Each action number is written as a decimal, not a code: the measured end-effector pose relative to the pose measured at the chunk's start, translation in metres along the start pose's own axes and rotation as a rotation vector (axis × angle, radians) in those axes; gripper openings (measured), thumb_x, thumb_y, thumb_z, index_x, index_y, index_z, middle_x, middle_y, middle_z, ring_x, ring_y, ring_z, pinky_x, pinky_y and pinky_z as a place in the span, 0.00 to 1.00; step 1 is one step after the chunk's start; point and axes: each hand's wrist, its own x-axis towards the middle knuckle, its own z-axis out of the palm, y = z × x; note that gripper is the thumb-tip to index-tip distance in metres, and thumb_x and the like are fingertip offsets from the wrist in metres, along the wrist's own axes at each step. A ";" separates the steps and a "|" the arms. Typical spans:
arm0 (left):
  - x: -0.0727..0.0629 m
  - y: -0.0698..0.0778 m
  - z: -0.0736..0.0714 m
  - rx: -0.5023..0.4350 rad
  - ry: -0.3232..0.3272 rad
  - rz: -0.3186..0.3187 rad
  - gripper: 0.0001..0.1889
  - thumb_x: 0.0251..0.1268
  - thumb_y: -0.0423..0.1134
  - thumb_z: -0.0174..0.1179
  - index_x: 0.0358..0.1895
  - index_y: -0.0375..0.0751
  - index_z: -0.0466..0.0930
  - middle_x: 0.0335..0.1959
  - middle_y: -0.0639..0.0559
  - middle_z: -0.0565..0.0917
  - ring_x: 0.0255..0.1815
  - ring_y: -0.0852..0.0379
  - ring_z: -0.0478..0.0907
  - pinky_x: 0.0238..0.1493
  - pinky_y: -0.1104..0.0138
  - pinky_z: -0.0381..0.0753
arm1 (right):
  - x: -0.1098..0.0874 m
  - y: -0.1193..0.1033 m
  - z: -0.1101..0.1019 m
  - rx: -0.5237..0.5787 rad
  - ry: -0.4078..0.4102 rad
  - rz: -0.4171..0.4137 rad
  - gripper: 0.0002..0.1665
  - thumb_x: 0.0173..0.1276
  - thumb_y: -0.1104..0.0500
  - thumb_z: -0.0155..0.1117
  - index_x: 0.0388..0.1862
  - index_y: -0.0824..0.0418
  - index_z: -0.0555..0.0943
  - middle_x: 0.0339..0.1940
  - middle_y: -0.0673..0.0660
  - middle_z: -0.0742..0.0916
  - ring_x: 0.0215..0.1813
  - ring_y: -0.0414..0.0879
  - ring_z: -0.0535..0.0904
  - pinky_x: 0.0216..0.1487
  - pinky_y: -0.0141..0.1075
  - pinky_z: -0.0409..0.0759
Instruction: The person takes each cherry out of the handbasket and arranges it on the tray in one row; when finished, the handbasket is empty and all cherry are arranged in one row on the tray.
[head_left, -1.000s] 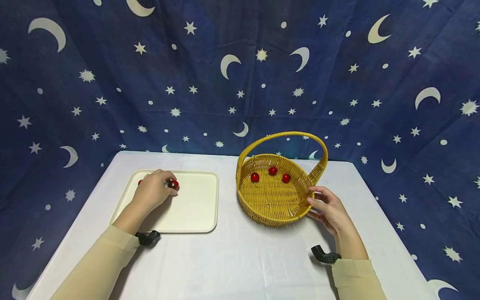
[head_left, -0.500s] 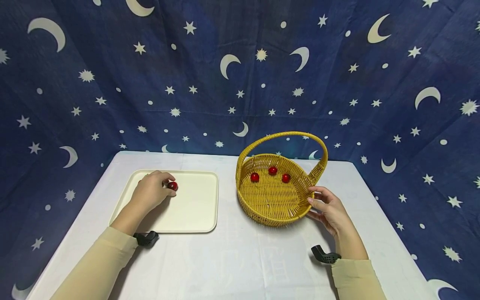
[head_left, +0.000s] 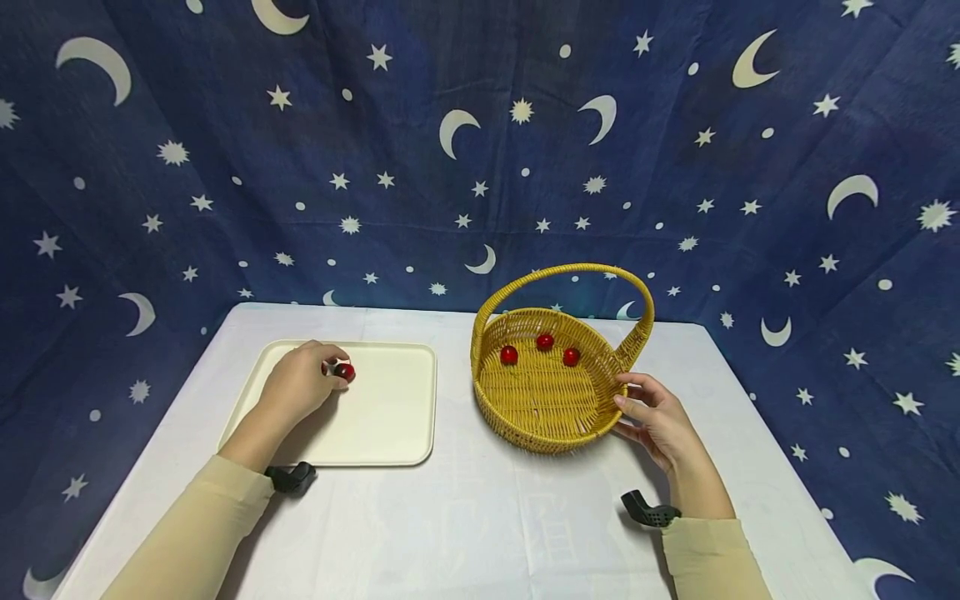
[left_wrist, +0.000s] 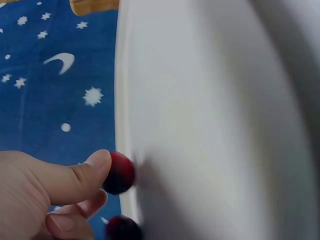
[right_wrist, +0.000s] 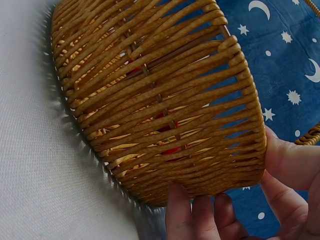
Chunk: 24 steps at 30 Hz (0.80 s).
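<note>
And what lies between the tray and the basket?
Just a bare strip of white table separates tray from basket, seen in the head view.

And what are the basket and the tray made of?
The basket looks woven from slightly shiny yellow strands, maybe rattan or plastic: you can see them crossing, with gaps. The tray seems smooth, dull plastic, perhaps: its plain cream surface shows no grain.

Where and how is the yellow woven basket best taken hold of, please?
Probably at the top of its arched handle, coming from above, because it rises free over the open basket. The right hand holds one side; lifting there could tilt it.
</note>
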 end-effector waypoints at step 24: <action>-0.024 0.164 0.018 -0.456 -0.185 0.269 0.19 0.64 0.34 0.76 0.58 0.51 0.88 0.48 0.54 0.91 0.29 0.60 0.74 0.35 0.67 0.76 | 0.001 -0.002 0.001 -0.010 0.008 0.022 0.22 0.78 0.62 0.69 0.68 0.54 0.79 0.55 0.52 0.76 0.53 0.45 0.84 0.53 0.43 0.91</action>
